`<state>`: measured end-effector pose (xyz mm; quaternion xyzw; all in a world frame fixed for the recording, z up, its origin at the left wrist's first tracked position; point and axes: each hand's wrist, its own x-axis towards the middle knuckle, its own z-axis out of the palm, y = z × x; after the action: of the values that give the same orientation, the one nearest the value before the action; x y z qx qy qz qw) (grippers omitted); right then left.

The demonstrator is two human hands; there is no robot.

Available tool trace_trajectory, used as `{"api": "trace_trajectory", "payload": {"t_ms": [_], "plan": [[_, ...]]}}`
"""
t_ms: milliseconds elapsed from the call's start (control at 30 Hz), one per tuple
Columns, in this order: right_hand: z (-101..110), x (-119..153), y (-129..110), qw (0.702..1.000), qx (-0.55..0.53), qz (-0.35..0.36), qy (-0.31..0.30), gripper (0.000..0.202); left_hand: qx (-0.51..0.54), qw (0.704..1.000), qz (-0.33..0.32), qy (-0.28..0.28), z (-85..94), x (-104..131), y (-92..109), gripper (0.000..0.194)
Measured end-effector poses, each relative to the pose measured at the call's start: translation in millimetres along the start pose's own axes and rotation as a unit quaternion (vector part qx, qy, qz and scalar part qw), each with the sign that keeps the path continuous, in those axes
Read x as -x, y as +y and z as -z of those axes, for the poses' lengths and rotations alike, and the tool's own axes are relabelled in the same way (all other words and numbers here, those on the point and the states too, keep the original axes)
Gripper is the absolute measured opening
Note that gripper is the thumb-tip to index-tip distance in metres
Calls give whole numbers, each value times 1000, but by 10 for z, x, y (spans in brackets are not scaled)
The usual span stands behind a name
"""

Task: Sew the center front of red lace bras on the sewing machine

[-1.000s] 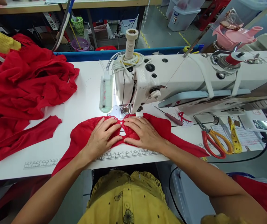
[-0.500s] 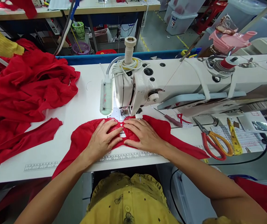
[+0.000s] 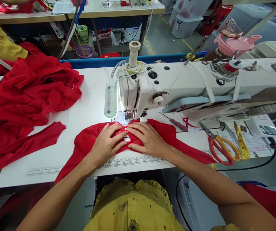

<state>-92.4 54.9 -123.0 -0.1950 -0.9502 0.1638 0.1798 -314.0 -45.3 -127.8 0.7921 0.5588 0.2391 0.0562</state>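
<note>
A red lace-trimmed garment piece (image 3: 86,138) lies spread on the white sewing table, its upper middle edge at the presser foot (image 3: 129,115) of the sewing machine (image 3: 149,83). My left hand (image 3: 107,141) rests flat on its left half, fingers stretched toward the foot. On the right half lies my right hand (image 3: 147,138), also flat with fingers extended. Both sets of fingertips nearly meet around a small gap in the lace, just in front of the needle area. The needle tip itself is hard to make out.
A heap of red fabric (image 3: 31,89) covers the table's left side. To the right are scissors (image 3: 221,144), a yellow tape measure (image 3: 242,141) and a pointed tool with a dark handle (image 3: 176,123). Another person's yellow sleeve (image 3: 3,38) shows at upper left.
The view has shifted very slightly. Both hands and the red garment piece hold the same place at the machine; the yellow sleeve at upper left has barely moved.
</note>
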Motion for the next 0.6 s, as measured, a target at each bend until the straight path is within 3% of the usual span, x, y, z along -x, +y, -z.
{"api": "trace_trajectory", "payload": {"t_ms": [167,367,600], "plan": [[-15,8,-2,1000,-9,2,4,57,-3,1000,5,-4,17,-1,20,31],[12,3,-14,1000,-26,-5,2,59,21,999,43,-22,35,3,37,48],[16,5,-17,999,-31,-6,3,58,13,999,46,-22,19,9,37,36]]}}
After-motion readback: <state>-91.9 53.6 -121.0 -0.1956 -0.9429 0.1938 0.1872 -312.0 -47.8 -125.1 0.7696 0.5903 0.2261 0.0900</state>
